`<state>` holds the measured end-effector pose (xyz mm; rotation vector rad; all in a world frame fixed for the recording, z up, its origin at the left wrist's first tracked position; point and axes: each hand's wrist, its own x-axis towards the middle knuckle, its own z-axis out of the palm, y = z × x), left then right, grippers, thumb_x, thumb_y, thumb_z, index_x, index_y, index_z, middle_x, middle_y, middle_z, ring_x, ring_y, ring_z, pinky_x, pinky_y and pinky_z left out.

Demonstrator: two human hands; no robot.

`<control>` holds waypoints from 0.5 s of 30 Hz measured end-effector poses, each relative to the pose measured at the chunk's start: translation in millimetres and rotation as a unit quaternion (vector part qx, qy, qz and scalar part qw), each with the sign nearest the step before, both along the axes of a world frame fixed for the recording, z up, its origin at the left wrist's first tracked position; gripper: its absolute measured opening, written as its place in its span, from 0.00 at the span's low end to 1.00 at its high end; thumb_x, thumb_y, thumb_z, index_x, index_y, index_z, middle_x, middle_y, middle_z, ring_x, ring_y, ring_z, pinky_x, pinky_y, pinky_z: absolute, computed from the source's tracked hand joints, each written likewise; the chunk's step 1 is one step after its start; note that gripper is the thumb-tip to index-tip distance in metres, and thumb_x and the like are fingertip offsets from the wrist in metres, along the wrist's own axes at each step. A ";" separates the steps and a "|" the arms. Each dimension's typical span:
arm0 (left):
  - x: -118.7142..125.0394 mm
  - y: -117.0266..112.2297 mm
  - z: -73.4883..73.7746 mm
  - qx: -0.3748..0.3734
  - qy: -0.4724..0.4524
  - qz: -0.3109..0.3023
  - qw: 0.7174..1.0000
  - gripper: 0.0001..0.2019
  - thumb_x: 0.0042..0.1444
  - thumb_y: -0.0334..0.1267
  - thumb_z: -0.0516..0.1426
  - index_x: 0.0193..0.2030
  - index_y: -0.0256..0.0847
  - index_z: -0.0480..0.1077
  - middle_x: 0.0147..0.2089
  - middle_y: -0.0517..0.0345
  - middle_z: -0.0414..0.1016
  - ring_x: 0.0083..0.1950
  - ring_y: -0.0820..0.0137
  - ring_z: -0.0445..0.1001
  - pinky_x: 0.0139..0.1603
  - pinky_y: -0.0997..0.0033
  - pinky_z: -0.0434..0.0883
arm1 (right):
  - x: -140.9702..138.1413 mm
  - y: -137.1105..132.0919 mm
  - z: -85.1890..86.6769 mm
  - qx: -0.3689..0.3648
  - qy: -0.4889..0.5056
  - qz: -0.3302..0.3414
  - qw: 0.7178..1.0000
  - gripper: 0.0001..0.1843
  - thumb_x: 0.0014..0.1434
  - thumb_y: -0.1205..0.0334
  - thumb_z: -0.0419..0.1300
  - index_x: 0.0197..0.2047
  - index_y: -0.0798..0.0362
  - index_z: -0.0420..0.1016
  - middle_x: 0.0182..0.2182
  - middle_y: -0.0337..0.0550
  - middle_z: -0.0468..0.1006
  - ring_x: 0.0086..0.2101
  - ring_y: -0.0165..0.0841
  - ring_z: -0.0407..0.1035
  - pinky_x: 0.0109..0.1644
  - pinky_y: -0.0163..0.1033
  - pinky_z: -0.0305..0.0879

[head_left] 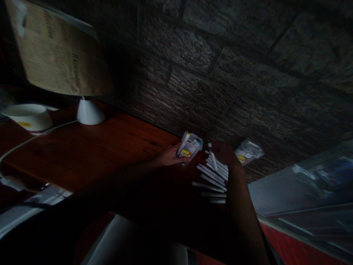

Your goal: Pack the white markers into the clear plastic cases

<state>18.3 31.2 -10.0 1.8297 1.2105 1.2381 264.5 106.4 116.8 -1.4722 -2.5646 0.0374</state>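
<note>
My left hand (170, 155) is wrapped round a clear plastic marker case (189, 145) with a yellow label, tilted on the wooden table. A few white markers stand inside it, one with a yellow end and one with a teal end. In my right hand (224, 151), just right of the case, is a white marker (213, 159) with a green end, pointing up and left. Dark shade hides most of those fingers. Below it lie several white markers (211, 175) in a loose fanned row, partly covered by my right forearm.
A second clear case (249, 151) stands right of my right hand, against the stone wall (187, 73). On the left are a table lamp (89, 111) with a paper-like shade, a white paper tub (29, 117) and a white cable (59, 126). A pale cabinet (278, 193) is at right.
</note>
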 end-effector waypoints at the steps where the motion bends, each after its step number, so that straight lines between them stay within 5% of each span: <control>1: -0.1 0.1 -0.1 0.000 0.001 0.000 1.000 0.33 0.53 0.58 0.68 0.60 0.40 0.72 0.57 0.47 0.80 0.57 0.57 0.79 0.59 0.59 0.76 | 3.1 -4.6 10.7 0.036 0.026 -0.002 0.999 0.10 0.63 0.62 0.58 0.37 0.56 0.81 0.33 0.49 0.84 0.34 0.34 0.78 0.38 0.34 0.67; 4: -0.2 0.8 -1.1 0.004 0.002 -0.003 1.000 0.34 0.53 0.58 0.67 0.60 0.39 0.71 0.57 0.47 0.80 0.57 0.57 0.79 0.59 0.59 0.75 | 8.4 -25.3 42.1 0.145 0.155 -0.021 0.977 0.14 0.65 0.54 0.58 0.42 0.57 0.78 0.26 0.46 0.79 0.25 0.33 0.71 0.32 0.35 0.63; 8: 0.1 1.6 -2.4 0.006 0.000 0.002 1.000 0.32 0.53 0.57 0.68 0.59 0.38 0.71 0.55 0.46 0.81 0.55 0.58 0.80 0.58 0.59 0.76 | 0.5 -58.3 69.8 0.267 0.358 -0.012 0.895 0.19 0.68 0.45 0.57 0.45 0.55 0.73 0.34 0.47 0.78 0.26 0.30 0.71 0.31 0.36 0.66; 11: 0.3 1.3 -1.9 0.008 -0.003 0.003 1.000 0.32 0.53 0.56 0.68 0.57 0.38 0.72 0.55 0.46 0.81 0.55 0.58 0.80 0.58 0.58 0.77 | -13.2 -72.5 72.7 0.260 0.442 0.024 0.858 0.20 0.68 0.43 0.58 0.47 0.53 0.71 0.38 0.47 0.77 0.28 0.29 0.72 0.28 0.34 0.67; 15: 0.1 0.7 -1.3 0.014 -0.023 -0.014 1.000 0.33 0.53 0.55 0.68 0.61 0.41 0.71 0.56 0.49 0.81 0.56 0.59 0.80 0.59 0.59 0.76 | -32.7 -72.5 58.0 0.168 0.433 0.062 0.883 0.21 0.67 0.45 0.59 0.55 0.51 0.69 0.41 0.45 0.79 0.22 0.25 0.69 0.22 0.32 0.62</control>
